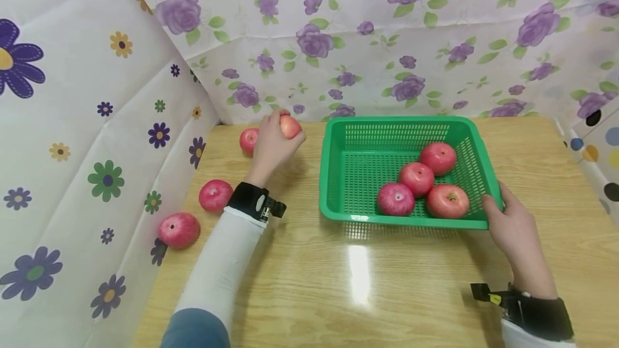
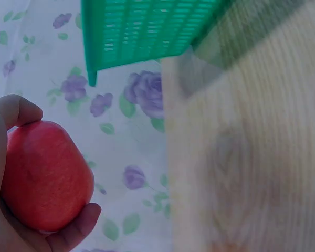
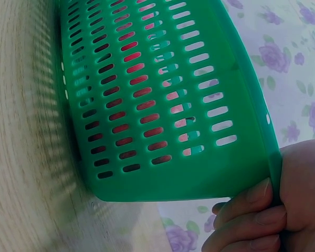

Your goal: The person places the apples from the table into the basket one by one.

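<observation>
My left hand grips a red apple above the table's far left part. In the left wrist view, the thumb and fingers curl round that apple. The green plastic basket stands right of centre with several apples inside, among them a dark red one and a paler one. My right hand holds the basket's near right corner, thumb on top of the rim. From the right wrist view, its fingers wrap the rim from outside the slotted wall.
Along the table's left side lie three apples: one behind the left hand, one in the middle and one nearer. Flowered cloth hangs behind the wooden table and on the left.
</observation>
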Demonstrator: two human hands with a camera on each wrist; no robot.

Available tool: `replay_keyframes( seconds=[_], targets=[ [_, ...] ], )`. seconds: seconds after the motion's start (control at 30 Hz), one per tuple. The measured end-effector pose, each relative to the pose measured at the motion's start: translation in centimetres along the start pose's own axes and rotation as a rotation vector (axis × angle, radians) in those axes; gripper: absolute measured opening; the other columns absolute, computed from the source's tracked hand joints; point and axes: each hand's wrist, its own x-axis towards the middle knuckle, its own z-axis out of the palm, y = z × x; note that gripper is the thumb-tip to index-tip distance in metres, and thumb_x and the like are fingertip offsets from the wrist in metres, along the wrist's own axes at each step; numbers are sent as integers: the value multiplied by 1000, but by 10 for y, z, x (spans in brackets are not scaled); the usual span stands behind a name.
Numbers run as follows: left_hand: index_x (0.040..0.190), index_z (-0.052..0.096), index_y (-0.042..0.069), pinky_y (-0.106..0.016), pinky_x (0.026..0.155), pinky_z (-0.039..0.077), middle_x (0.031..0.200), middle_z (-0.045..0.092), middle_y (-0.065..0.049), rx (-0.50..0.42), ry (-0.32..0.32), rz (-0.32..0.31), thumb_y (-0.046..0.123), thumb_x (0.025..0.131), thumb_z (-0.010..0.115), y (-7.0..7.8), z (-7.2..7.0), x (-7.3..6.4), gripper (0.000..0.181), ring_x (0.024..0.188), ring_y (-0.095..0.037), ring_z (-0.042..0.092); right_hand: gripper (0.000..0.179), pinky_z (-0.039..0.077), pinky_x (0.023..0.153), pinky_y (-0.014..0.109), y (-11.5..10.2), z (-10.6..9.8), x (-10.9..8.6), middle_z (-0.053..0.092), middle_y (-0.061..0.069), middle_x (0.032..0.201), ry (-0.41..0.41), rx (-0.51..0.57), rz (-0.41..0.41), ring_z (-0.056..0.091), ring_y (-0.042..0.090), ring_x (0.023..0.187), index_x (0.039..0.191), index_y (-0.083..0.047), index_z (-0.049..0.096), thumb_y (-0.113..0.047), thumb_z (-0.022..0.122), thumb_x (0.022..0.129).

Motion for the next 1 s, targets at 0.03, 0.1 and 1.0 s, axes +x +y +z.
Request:
replay_keyframes(
  seconds=[0.03,0.1,1.0],
  targets=[
    [133,49,17,-40,83,51,125,49,-9,-10,1,25,46,81,68,3,0,1,63,102,-20,52,68,38,87,71,0,0,0,27,36,150,0,1,1,36,51,122,159,-16,4,-51,25,105],
    [135,48,16,-39,86,50,128,48,-10,-33,4,84,44,82,70,10,0,3,64,106,-20,52,68,38,87,71,1,-1,0,27,36,150,-1,0,3,35,51,123,159,-16,4,-51,25,105],
    [133,52,20,-35,86,49,128,42,-10,5,-251,530,41,81,76,114,21,8,61,114,-24,44,68,39,88,71,2,0,2,30,35,149,11,13,-36,37,50,123,160,-17,7,-51,27,105]
  ],
)
